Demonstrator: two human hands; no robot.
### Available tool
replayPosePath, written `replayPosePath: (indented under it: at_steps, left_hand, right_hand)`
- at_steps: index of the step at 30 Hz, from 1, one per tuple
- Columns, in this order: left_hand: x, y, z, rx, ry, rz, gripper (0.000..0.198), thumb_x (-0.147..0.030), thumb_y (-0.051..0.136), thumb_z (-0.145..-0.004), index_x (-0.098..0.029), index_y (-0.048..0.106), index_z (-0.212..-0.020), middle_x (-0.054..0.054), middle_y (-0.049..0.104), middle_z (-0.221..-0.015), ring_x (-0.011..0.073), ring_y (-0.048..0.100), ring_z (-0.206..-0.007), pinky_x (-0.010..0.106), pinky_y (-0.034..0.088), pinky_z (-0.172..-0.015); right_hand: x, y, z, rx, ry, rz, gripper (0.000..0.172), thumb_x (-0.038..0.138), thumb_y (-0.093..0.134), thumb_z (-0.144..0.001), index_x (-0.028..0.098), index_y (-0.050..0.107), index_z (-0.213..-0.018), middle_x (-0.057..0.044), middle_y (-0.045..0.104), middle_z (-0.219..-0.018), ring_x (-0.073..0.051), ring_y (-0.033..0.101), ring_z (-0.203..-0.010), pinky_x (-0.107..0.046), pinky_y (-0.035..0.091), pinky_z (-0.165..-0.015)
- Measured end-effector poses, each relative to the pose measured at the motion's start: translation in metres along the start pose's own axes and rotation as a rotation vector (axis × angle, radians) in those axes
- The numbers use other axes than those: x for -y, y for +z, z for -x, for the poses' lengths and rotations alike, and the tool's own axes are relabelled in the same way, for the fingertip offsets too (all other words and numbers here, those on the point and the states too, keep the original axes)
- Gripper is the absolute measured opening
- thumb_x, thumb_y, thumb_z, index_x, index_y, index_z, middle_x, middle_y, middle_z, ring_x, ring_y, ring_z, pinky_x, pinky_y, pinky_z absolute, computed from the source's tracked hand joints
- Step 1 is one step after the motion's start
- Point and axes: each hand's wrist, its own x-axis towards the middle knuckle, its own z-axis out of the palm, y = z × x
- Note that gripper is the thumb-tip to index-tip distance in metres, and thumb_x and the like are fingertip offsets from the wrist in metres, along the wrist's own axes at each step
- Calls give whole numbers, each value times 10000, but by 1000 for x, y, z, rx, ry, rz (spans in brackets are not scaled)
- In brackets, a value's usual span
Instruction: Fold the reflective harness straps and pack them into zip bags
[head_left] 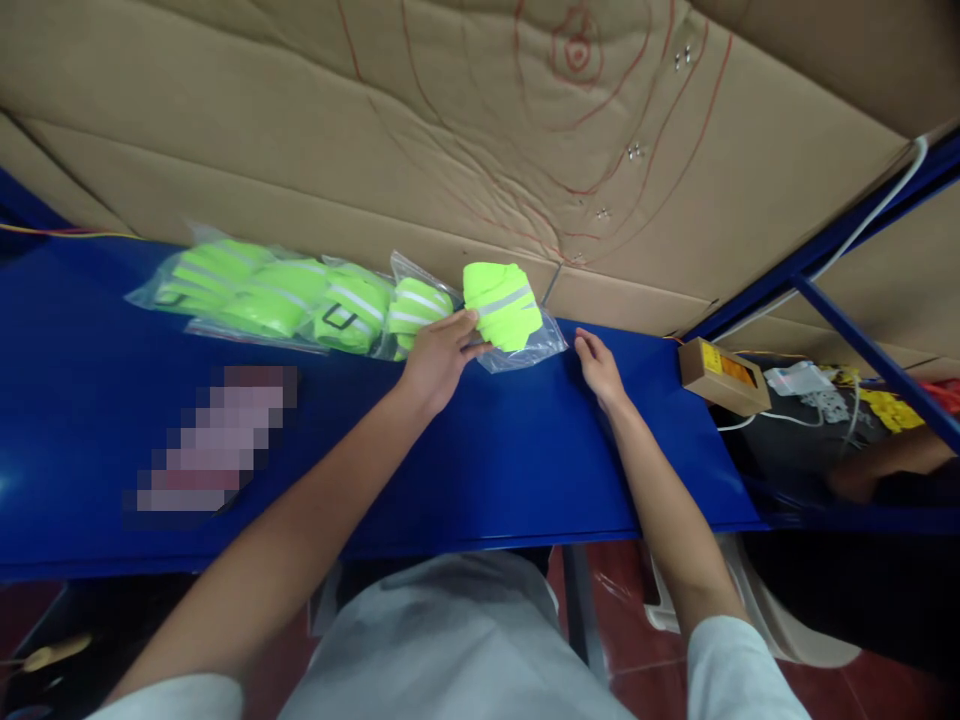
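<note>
My left hand [439,365] is closed on the left edge of a folded neon-yellow reflective strap [504,300] with a grey stripe. A clear plastic bag [529,345] lies under and beside that bundle; whether the strap is partly inside it I cannot tell. Just right of the bag's corner, my right hand [598,368] has its fingers loosely bent and slightly apart, with nothing visible in them. To the left, similar bundles in clear bags form a row: a smaller bundle [420,308], one with a black buckle [352,310], and others [274,295] further left.
The blue table [465,470] backs onto a cardboard panel [300,130] with red drawn lines. A blurred-out item [217,440] lies at left. On the right are a small cardboard box [724,375], a blue metal frame [870,345], and another person's arm [892,460] beside yellow pieces.
</note>
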Motion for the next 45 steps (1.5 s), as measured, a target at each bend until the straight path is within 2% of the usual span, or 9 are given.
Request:
replayPosePath:
  at_steps: [8, 12, 16, 24, 30, 34, 38, 41, 45]
  left_hand:
    - [13, 10, 11, 73, -155, 138, 262, -295, 819, -826, -128, 746, -1013, 114, 749, -1128, 227, 709, -1012, 388, 583, -939]
    - [22, 24, 27, 183, -203, 98, 359, -359, 845, -812, -121, 775, -1071, 155, 754, -1171, 301, 703, -1118, 450, 566, -988]
    - [33, 31, 40, 184, -208, 88, 400, -402, 903, -743, -149, 812, -1040, 142, 756, -1202, 344, 660, -1226, 485, 551, -1027]
    - [47, 37, 56, 23, -118, 94, 386, -421, 898, -743, -171, 823, -1027, 98, 782, -1111, 306, 671, -1211, 501, 523, -1107]
    - [44, 30, 50, 14, 20, -315, 278, -436, 854, -767, -170, 830, -846, 54, 774, -834, 223, 710, -820, 355, 584, -822]
    - [33, 25, 39, 235, 135, -508, 252, -411, 759, -854, -167, 821, -869, 67, 754, -826, 184, 671, -720, 299, 533, -703]
    - [20, 16, 28, 309, 375, -885, 309, -373, 609, -968, -192, 796, -1134, 129, 736, -1161, 258, 700, -1004, 386, 534, -933]
    - [18, 0, 19, 353, 552, -1234, 497, -348, 739, -884, -198, 689, -1355, 184, 556, -1504, 390, 474, -1430, 550, 268, -1235]
    - [29, -22, 8, 334, 554, -1477, 814, -404, 857, -775, -189, 553, -1499, 230, 349, -1651, 483, 204, -1567, 676, -32, -1253]
  right_hand:
    - [36, -3, 28, 304, -183, 43, 410, 615, 754, -810, 285, 792, -1051, -69, 703, -1246, -245, 598, -1267, -463, 368, -1210]
    - [59, -24, 45, 151, -109, -149, 659, 791, 545, -881, 302, 681, -1301, -79, 596, -1456, -282, 502, -1409, -504, 378, -1217]
    - [75, -15, 60, 414, 75, -391, 821, 715, 745, -776, 301, 527, -1450, -92, 600, -1451, -300, 557, -1363, -458, 513, -1111]
    - [68, 45, 95, -1, -33, -298, 977, 456, 867, -734, 336, 304, -1523, -88, 469, -1531, -244, 527, -1375, -437, 451, -1183]
    - [69, 38, 94, 92, -118, -208, 881, 499, 799, -801, 355, 334, -1535, -69, 468, -1547, -261, 490, -1419, -448, 466, -1168]
    - [75, 25, 83, 100, -93, -254, 851, 455, 831, -752, 368, 410, -1487, -56, 520, -1499, -276, 516, -1383, -440, 516, -1106]
    - [69, 6, 59, 14, -32, -344, 841, 399, 863, -680, 371, 455, -1415, -41, 581, -1406, -242, 614, -1218, -377, 582, -955]
    - [54, -11, 38, 4, 71, -313, 845, 390, 894, -608, 343, 500, -1354, -33, 633, -1294, -201, 651, -1072, -318, 584, -831]
    - [36, -26, 25, 71, 257, -236, 894, 359, 943, -494, 289, 537, -1288, -15, 677, -1129, -179, 668, -953, -283, 581, -739]
